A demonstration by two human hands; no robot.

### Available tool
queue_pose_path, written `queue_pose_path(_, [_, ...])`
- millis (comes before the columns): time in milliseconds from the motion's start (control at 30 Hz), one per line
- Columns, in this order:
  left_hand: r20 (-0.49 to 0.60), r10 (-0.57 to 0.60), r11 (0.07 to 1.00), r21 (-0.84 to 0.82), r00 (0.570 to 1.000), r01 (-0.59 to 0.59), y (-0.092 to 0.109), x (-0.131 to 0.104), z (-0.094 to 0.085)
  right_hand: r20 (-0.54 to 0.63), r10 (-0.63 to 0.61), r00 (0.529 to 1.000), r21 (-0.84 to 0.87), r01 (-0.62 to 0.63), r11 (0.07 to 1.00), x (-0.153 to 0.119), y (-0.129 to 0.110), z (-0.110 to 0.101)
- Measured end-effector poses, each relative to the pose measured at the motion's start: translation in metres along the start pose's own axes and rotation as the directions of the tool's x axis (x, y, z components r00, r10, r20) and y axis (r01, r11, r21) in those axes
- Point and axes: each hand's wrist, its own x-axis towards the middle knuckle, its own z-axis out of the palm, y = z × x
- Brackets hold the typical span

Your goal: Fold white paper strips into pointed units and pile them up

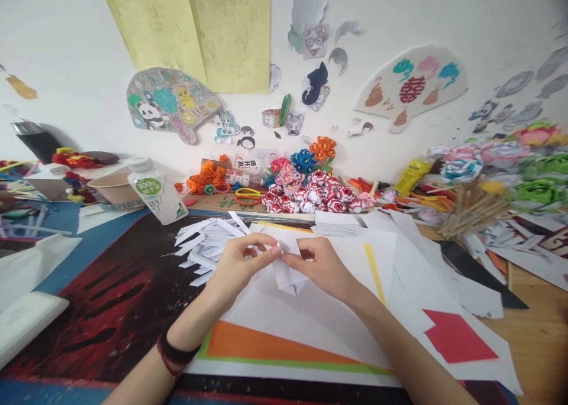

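On the red-and-black mat (128, 304), white sheets (306, 317); fan cutout (412, 88) on the wall (62, 20) reads 囍, white bottle (160, 197) at left reads "100%", rest too small. Left hand (239, 266) and right hand (326, 268) both pinched on folded white paper (289, 276) over the sheets.

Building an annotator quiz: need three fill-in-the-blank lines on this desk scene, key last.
1. The left hand and right hand together hold one small folded paper piece coloured ____.
2. The pile of narrow white paper strips lies nearer the ____ hand.
3. The flat, angular paper scrap at lower right is ____.

Missing words: white; left; red.
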Motion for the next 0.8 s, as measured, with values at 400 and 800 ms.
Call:
queue_pose_path(400, [-0.035,-0.048,0.994,-0.101,0.998,0.044,-0.002,0.000,0.000,0.014,0.041,0.999,-0.012,-0.041,0.999,-0.001,0.000,0.000])
queue_pose_path(800, [-0.041,-0.120,0.987,-0.110,0.992,0.115,-0.011,0.002,0.000,0.039,0.036,0.999,-0.015,-0.036,0.999,-0.002,-0.002,-0.001])
